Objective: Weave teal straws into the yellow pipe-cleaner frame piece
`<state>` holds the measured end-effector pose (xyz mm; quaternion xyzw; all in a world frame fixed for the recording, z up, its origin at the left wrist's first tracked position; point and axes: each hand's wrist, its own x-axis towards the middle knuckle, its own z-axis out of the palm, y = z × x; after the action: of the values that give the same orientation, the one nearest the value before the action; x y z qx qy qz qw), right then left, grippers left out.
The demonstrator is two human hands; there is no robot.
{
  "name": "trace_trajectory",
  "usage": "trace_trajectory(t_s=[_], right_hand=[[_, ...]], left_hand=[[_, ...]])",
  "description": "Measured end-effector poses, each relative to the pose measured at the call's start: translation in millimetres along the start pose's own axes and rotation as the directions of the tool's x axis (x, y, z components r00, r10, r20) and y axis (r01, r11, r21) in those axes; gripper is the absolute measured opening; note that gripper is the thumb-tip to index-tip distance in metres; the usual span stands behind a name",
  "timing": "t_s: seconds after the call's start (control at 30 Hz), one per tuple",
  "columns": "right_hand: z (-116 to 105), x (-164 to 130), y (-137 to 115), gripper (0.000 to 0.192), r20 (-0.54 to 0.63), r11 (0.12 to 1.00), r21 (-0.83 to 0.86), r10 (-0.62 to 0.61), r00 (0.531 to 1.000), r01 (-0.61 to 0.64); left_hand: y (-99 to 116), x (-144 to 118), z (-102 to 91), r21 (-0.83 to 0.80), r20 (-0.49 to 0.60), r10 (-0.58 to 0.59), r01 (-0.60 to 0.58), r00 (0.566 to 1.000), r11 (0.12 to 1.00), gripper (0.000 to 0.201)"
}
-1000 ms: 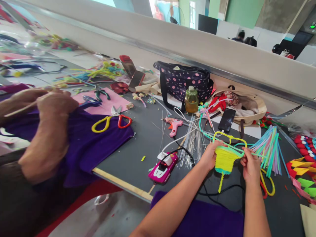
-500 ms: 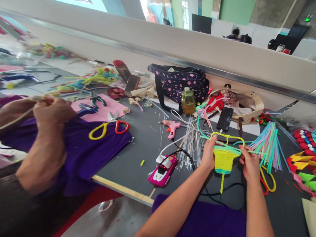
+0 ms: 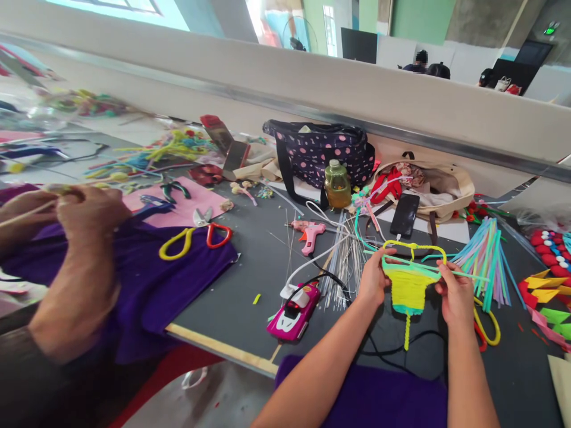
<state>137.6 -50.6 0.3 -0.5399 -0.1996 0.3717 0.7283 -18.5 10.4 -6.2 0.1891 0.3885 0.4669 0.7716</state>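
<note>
My left hand (image 3: 372, 279) pinches the left edge of the woven piece (image 3: 407, 288), and my right hand (image 3: 455, 291) closes its grip on the right edge, together with a thin mint pipe cleaner (image 3: 464, 275) that runs out to the right. I hold the piece between both hands, a little above the counter (image 3: 250, 261). The weaving looks well advanced to me: the lower part is already filled with yellow rows and a teal band at the bottom, with a yellow stem hanging down. The upper yellow loop (image 3: 414, 246) is still empty, so I judge that some rows remain there. Just right of my right hand lies a bundle of pastel pipe cleaners (image 3: 486, 261). Left of my left hand are thin wires (image 3: 345, 261), and further away a pink glue gun (image 3: 308, 233). Far to the left, another person's hands (image 3: 84, 208) work over purple cloth (image 3: 178, 261).
</note>
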Motion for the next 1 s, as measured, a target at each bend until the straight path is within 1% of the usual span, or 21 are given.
trace_trajectory(t_s=[0.13,0.23,0.33,0.4,0.47,0.6,0.67,0.77,0.9,1.0], right_hand=[[-1,0,-3,0.035,-0.048,1.0,0.026,-0.004,0.999,0.005],[-4,1,-4,0.035,-0.091,1.0,0.025,-0.01,0.996,0.012],[-7,2,-6,0.035,-0.114,0.999,0.047,-0.017,0.993,0.022],[-8,3,-8,0.035,-0.134,0.997,0.077,-0.013,0.991,0.024],[-8,3,-10,0.035,-0.155,0.994,0.108,0.0,0.988,0.017],[-7,3,-12,0.035,-0.176,0.989,0.148,0.016,0.984,0.01],[-7,3,-12,0.036,-0.181,0.989,0.145,0.008,0.983,0.019],[-6,2,-10,0.035,-0.181,0.992,0.11,-0.041,0.983,0.061],[-6,1,-7,0.034,-0.167,0.989,0.109,-0.078,0.983,0.097],[-5,0,-5,0.031,-0.138,0.99,0.092,-0.092,0.986,0.105]], left_hand=[[4,-1,-2.2,0.088,0.047,-0.038,0.034,0.998,0.996,0.041],[3,-3,-0.5,0.149,0.056,-0.041,0.032,0.998,0.988,0.039],[2,-4,2.5,0.197,0.067,0.017,-0.03,0.998,0.98,0.038],[2,-5,3.9,0.197,0.091,0.062,-0.078,0.994,0.977,0.038],[2,-6,4.7,0.173,0.112,0.085,-0.104,0.99,0.979,0.038],[3,-8,5.3,0.11,0.121,0.102,-0.115,0.987,0.987,0.035],[3,-8,5.3,0.077,0.121,0.105,-0.115,0.987,0.99,0.035],[0,-7,4.8,0.012,0.117,0.092,-0.094,0.989,0.995,0.033],[-3,-5,4.9,-0.1,0.075,0.07,-0.063,0.995,0.993,0.025],[-2,-4,6.2,-0.149,0.015,0.082,-0.079,0.996,0.986,0.019]])
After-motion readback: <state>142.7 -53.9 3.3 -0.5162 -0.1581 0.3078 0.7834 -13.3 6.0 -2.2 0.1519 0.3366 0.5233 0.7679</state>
